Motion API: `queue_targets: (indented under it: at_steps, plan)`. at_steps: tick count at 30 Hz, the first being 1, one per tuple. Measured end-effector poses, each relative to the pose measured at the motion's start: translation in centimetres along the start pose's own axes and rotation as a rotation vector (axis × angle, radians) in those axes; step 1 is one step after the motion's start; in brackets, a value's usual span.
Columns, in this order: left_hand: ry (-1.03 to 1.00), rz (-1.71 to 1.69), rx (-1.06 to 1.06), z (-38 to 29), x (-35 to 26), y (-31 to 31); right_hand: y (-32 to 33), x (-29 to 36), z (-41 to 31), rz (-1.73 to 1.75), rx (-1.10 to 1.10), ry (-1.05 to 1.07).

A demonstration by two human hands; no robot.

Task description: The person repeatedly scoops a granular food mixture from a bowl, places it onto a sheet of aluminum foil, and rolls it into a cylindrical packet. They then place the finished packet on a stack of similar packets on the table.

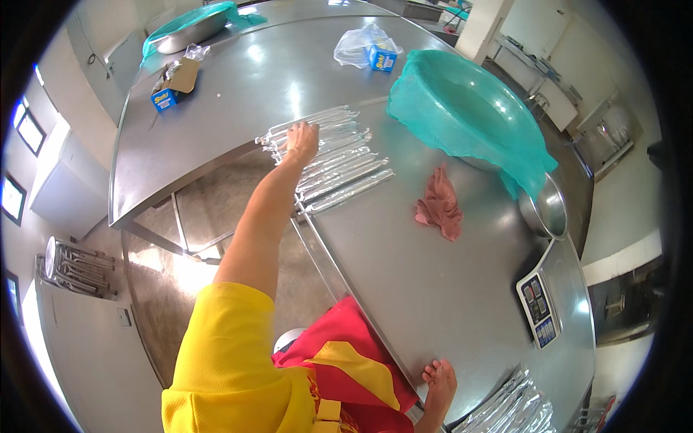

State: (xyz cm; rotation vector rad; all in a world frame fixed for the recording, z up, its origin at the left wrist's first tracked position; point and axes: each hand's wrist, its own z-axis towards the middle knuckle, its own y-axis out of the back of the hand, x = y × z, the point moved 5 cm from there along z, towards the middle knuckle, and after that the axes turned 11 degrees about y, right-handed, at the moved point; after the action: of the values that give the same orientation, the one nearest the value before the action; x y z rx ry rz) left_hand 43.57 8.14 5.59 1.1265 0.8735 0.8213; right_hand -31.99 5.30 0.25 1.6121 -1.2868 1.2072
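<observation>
Several long foil-wrapped rolls (346,170) lie side by side across the edge of the stainless steel table (400,270). My left hand (302,142) reaches out and rests on the rolls at their far left part; whether its fingers grip one cannot be told. My right hand (441,381) is low by the near table edge, fingers loosely curled, with no object visible in it. Close to its right, more foil-wrapped pieces (509,408) lie on the table, partly cut off by the picture's rim. A crumpled reddish cloth (439,205) lies right of the rolls.
A large basin under green plastic (471,108) stands at the right, beside a steel bowl (547,208) and a digital scale (537,308). Farther off are a blue box in plastic (382,58), an opened box (176,86) and another covered basin (189,35). A gap separates the tables at left.
</observation>
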Motion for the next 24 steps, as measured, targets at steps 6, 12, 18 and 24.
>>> queue_targets:
  at_steps: [6, 12, 18, 24]
  plan:
    - [0.092, -0.006, -0.054, -0.2, 0.5, -2.1, -0.2, -0.4, 0.1, -0.012, -0.014, 0.004]
    - [0.082, 0.09, -0.114, -0.7, -1.5, -3.0, -0.3, 1.2, -1.2, -0.053, 0.002, 0.02]
    - [-0.003, 0.318, -0.311, 2.6, 0.1, -8.6, 0.1, -0.5, -2.8, -0.052, -0.129, -0.063]
    - [0.74, 0.467, -0.712, 7.9, 22.2, -10.2, 4.4, 1.0, -3.8, -0.085, -0.227, 0.046]
